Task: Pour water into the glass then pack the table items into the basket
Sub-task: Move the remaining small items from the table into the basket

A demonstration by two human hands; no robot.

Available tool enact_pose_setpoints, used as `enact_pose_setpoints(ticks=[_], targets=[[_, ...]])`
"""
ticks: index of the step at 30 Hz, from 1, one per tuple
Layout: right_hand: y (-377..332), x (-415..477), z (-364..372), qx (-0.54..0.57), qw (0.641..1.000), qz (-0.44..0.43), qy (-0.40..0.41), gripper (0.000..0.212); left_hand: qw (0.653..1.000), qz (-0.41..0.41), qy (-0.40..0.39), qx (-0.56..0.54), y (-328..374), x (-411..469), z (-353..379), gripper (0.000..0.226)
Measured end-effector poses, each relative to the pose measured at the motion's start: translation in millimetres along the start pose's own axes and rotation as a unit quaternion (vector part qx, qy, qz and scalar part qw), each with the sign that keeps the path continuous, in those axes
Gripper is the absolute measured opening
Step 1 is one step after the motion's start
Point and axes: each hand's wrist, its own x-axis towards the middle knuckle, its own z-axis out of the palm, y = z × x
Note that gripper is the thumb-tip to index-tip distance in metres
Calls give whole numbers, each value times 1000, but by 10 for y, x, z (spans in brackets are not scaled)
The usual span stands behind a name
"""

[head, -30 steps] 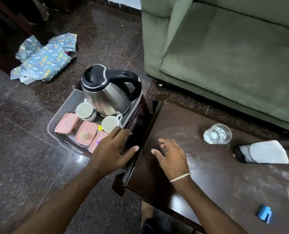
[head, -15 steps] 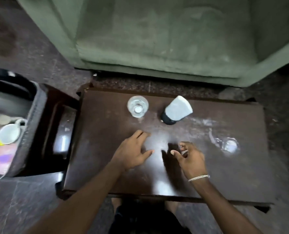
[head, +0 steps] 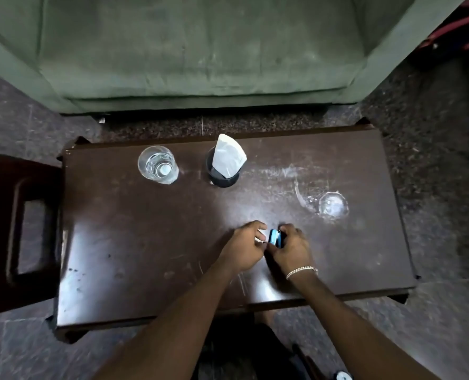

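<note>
At the far left of the dark worktop (head: 151, 270) stands the glass (head: 158, 165), upright and apparently holding some water, so the pouring looks done. Just to its right, apart from it, a black holder (head: 223, 178) carries a white folded napkin (head: 229, 156). Near the middle, toward the near edge, the left hand (head: 243, 248) and right hand (head: 290, 249) meet over a small blue object (head: 274, 237); the right hand's grip is closed around it, while the left hand's fingers curl narrow beside it, touching or nearly so, and whether they hold anything cannot be told. Further right, a wet ring mark (head: 333, 207) lies on the wood. The basket is out of view, so the packing seems underway: the glass, the holder and the blue object remain on or over the worktop.
</note>
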Motion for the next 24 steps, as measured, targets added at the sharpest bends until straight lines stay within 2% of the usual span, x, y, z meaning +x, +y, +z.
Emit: enact_pose_setpoints(ticks=[6, 12, 17, 24], targets=[[-190, -23, 113, 11, 1000, -20, 2, 48, 997, -30, -6, -67, -149, -69, -151, 43], [-714, -220, 194, 52, 996, -66, 23, 42, 993, -20, 73, -96, -482, -344, -758, 46], [-1338, -487, 310, 96, 991, -94, -1, 38, 988, -8, 142, -66, -714, -867, -1388, 47], [-2690, -1090, 811, 102, 970, -210, -64, 41, 967, 22, 252, -37, -1161, -1888, -2584, 47]])
